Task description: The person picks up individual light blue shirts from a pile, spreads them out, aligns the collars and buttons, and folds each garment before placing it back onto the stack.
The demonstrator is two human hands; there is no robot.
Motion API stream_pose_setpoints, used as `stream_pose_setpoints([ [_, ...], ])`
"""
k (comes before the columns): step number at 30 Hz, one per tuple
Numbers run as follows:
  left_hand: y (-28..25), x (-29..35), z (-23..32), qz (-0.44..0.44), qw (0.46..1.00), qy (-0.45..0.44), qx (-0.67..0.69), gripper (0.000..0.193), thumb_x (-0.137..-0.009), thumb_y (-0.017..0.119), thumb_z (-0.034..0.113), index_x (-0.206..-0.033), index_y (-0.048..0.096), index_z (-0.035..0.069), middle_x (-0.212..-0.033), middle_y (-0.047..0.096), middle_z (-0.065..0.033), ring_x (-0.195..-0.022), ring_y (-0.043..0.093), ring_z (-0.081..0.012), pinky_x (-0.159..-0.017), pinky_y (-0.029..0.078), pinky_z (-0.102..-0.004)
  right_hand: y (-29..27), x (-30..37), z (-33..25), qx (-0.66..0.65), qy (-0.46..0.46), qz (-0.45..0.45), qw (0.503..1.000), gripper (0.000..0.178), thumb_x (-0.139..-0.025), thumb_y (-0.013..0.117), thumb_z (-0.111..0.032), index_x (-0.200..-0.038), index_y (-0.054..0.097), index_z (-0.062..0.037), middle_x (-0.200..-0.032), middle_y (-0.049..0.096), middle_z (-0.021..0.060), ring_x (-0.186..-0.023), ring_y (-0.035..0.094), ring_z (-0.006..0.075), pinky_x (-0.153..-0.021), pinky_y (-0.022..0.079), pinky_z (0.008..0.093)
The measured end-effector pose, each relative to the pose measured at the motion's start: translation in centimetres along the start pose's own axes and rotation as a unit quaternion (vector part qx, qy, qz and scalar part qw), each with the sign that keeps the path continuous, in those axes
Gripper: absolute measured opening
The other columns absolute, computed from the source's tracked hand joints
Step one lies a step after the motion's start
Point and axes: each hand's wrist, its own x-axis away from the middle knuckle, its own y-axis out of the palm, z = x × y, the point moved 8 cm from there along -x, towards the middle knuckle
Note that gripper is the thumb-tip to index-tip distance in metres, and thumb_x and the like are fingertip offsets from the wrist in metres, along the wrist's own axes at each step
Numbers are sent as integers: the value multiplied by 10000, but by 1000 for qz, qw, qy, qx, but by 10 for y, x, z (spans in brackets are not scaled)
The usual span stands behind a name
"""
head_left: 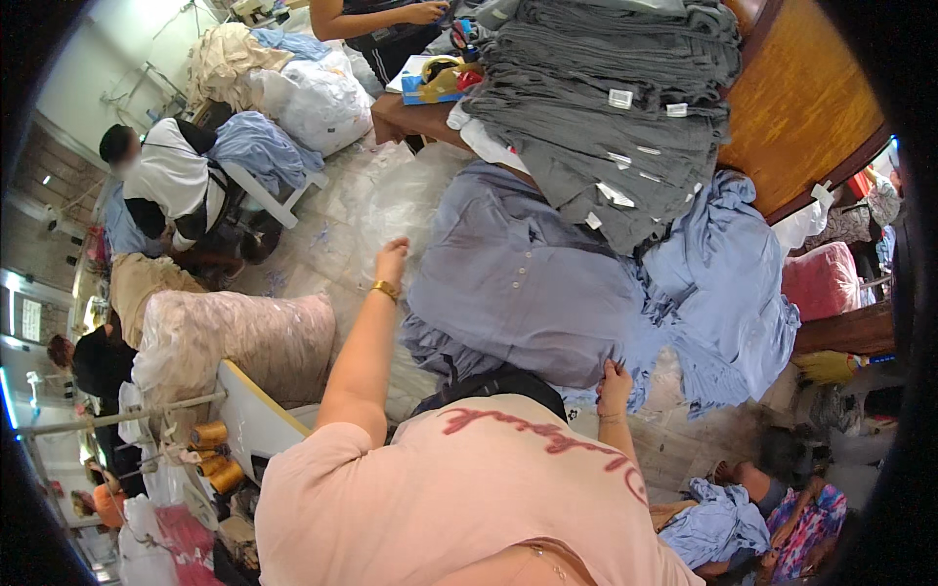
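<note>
A blue-grey shirt (518, 293) with a short row of pale buttons lies spread in front of me, over more folded cloth of like colour. My right hand (615, 383) is closed on its near right edge, fingertips pinching the fabric. To the left of the shirt, my left hand (392, 262) is raised over the floor and clear plastic, apart from the cloth. Its fingers look curled together, with nothing seen in them. A heap of lighter blue garments (718, 283) is on the right, touching the shirt's side.
Dark grey garments with white tags (606, 107) are stacked at the far side. A blue box with tape (430, 83) rests on the wooden table corner (410, 119). Wrapped bundles (239, 337) and orange thread cones (217, 459) stand left. Other people (181, 181) are around the room.
</note>
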Motion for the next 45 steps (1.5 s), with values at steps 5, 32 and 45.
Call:
stream_pose_setpoints([
  [5, 55, 22, -12, -224, 933, -157, -236, 291, -797, 560, 261, -880, 611, -13, -709, 569, -58, -614, 546, -183, -483, 421, -282, 8, 27, 11, -126, 142, 56, 980, 176, -815, 555, -242, -740, 470, -107, -496, 340, -17, -354, 345, 105, -317, 272, 235],
  [32, 40, 28, 226, -143, 944, 289, 68, 305, -660, 633, 71, -948, 550, 18, -869, 556, -60, -777, 530, -171, -733, 435, -291, -9, 73, -56, -124, -95, 162, 974, 98, -818, 561, -148, -852, 544, -59, -599, 472, -17, -363, 349, 70, -331, 286, 208],
  [45, -52, -24, 20, -15, 995, -84, 52, 354, -756, 560, 138, -1091, 479, 55, -899, 509, -28, -713, 441, -109, -582, 344, -239, 26, 81, 41, -391, 200, 38, 898, 167, -867, 465, -258, -800, 475, -105, -650, 462, 9, -403, 298, 108, -384, 255, 245],
])
